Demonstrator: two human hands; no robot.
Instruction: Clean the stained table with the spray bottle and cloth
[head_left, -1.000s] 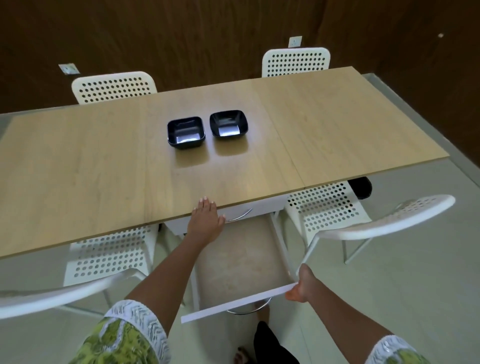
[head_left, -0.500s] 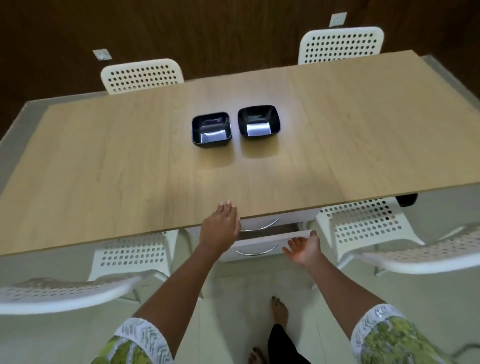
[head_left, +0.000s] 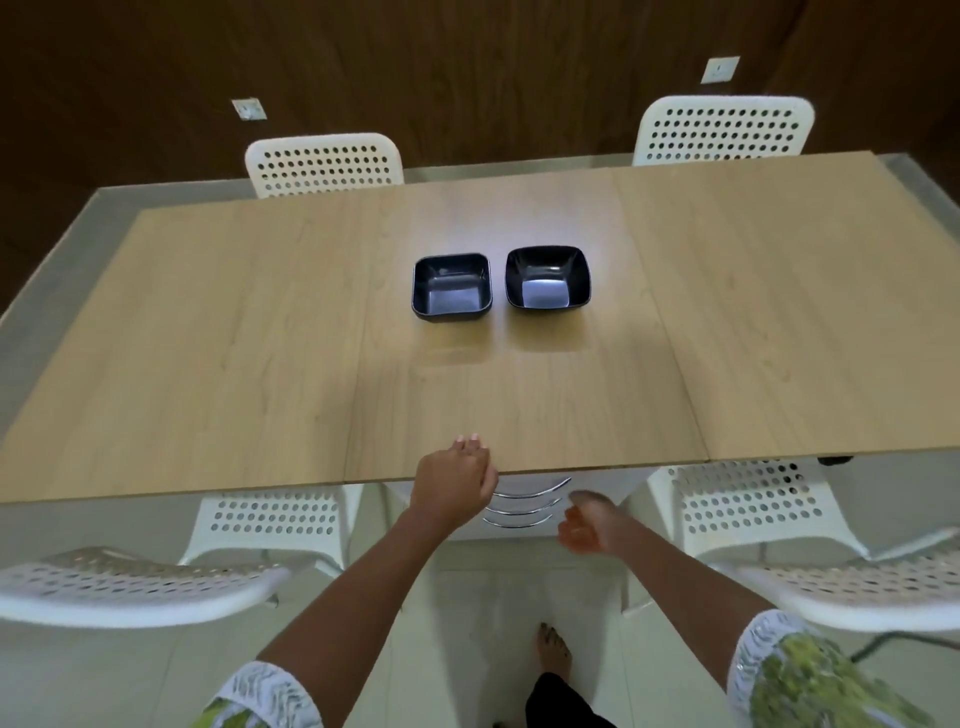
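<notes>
A long light-wood table (head_left: 249, 364) fills the middle of the head view. No spray bottle or cloth is in view. My left hand (head_left: 453, 480) rests on the table's near edge with its fingertips on the top, holding nothing. My right hand (head_left: 587, 525) hangs just below that edge, in front of the white drawers (head_left: 524, 506) with curved metal handles. It is blurred, its fingers loosely curled, with nothing in it. All the drawers sit pushed in.
Two empty black square bowls (head_left: 452, 286) (head_left: 548, 278) stand side by side at the table's middle. White perforated chairs stand at the far side (head_left: 324, 163) (head_left: 724, 130) and at the near side (head_left: 130, 587) (head_left: 852, 577). My bare foot (head_left: 555, 652) is on the pale floor.
The drawer my right hand held pulled out a second ago is now pushed in. My right hand has let go and drawn back. My view has risen and shifted right.
</notes>
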